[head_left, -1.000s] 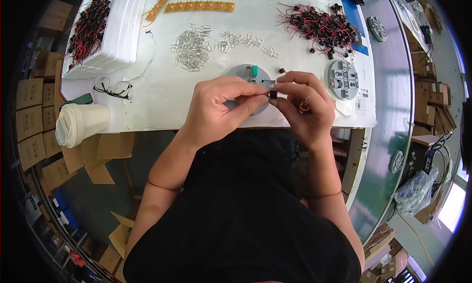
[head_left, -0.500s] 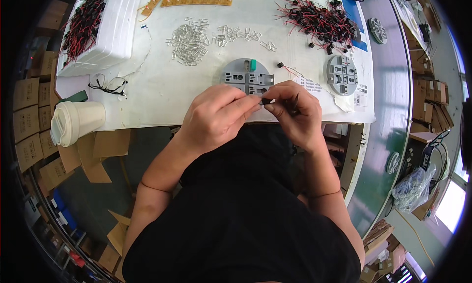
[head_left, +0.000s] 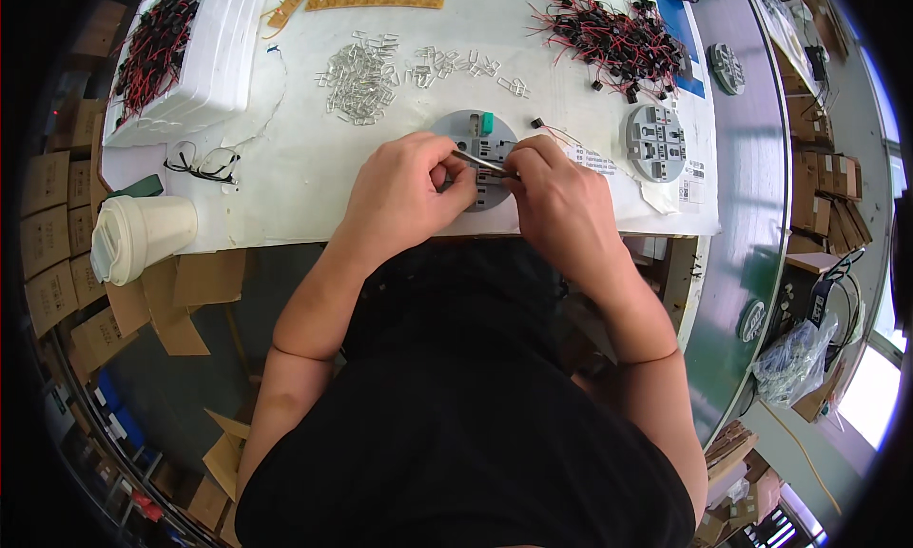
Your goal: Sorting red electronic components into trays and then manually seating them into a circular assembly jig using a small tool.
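Observation:
A round grey plastic base (head_left: 490, 125) with moulded slots and a green block (head_left: 488, 124) lies on the table, partly hidden by my hands. Over its left side is my left hand (head_left: 404, 186), thumb and fingers pinched together; what they hold is hidden. My right hand (head_left: 566, 191) is closed on a slim metal tool (head_left: 480, 162), perhaps tweezers, which slants across the base toward my left fingertips. Just beyond my right hand lies a single small black part (head_left: 537, 123) with thin red and black wires.
Clear U-shaped pieces (head_left: 361, 82) are heaped beyond the base. A pile of wired black parts (head_left: 623, 44) lies far right, near a second grey base (head_left: 656, 144). At left are a white foam box (head_left: 214, 63), eyeglasses (head_left: 204, 163) and a lidded cup (head_left: 147, 234).
The small black piece pinched between both hands is no longer visible. My right hand has turned knuckles-up, and the metal tool now extends over the base. My left hand has shifted slightly left and away.

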A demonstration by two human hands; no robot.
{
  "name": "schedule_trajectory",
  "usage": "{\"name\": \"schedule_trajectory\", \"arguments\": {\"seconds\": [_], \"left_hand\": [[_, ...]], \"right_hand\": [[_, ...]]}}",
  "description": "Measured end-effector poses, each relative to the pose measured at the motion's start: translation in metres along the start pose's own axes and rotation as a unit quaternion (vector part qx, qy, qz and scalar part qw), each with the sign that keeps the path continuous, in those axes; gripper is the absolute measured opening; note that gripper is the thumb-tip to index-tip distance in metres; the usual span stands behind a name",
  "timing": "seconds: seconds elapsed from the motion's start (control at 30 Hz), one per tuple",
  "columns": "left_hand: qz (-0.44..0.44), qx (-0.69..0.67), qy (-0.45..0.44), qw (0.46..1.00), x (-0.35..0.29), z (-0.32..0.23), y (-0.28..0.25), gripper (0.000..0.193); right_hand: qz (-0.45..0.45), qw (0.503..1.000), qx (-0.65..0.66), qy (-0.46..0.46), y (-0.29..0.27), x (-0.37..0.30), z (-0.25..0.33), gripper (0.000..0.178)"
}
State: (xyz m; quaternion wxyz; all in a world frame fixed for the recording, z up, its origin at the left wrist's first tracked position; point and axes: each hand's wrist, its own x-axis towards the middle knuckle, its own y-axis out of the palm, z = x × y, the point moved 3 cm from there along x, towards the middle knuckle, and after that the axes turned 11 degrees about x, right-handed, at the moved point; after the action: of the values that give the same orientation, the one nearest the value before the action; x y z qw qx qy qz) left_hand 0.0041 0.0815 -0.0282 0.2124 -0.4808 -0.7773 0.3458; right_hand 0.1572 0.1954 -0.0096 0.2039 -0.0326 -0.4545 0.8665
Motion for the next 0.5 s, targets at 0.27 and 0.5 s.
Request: {"name": "schedule_trajectory", "arguments": {"seconds": [0.27, 0.5], "left_hand": [[-0.011, -0.094, 0.033, 0.995, -0.004, 0.011, 0.006, 0.008], [-0.024, -0.078, 0.033, 0.996, -0.008, 0.01, 0.008, 0.014]], "right_hand": [[0.07, 0.993, -0.054, -0.073, -0.004, 0.004, 0.008, 0.007], [0.015, 0.998, 0.026, -0.062, 0.004, -0.009, -0.009, 0.007]]}}
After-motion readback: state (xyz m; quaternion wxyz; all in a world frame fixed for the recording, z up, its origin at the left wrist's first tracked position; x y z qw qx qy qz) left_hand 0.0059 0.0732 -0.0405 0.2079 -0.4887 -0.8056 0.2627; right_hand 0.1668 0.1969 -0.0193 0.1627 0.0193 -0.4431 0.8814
